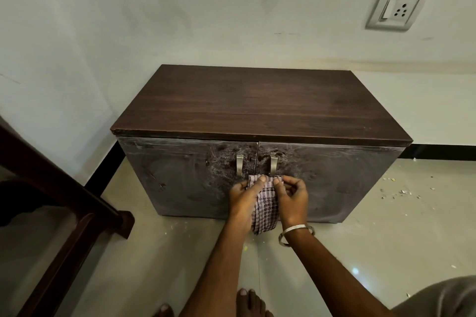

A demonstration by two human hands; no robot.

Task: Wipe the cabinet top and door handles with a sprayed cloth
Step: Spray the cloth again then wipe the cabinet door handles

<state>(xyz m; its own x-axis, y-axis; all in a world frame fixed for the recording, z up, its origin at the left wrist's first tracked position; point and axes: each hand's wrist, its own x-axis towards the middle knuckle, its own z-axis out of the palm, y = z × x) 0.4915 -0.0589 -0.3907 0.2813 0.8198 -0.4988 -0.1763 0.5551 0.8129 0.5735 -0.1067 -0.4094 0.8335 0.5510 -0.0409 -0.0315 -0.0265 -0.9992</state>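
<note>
Both hands [268,197] pinch the cloth [265,203] below the handles [256,165].

1. My left hand [244,194] is out in front of me, forearm running up from below, fingers curled, thumb pointing right.
2. My right hand [293,197] sits just beside it, thumb and forefinger pinched together, remaining fingers curled.
3. Both wrists are level, knuckles up.
4. My bare toes [247,301] show below.
</note>
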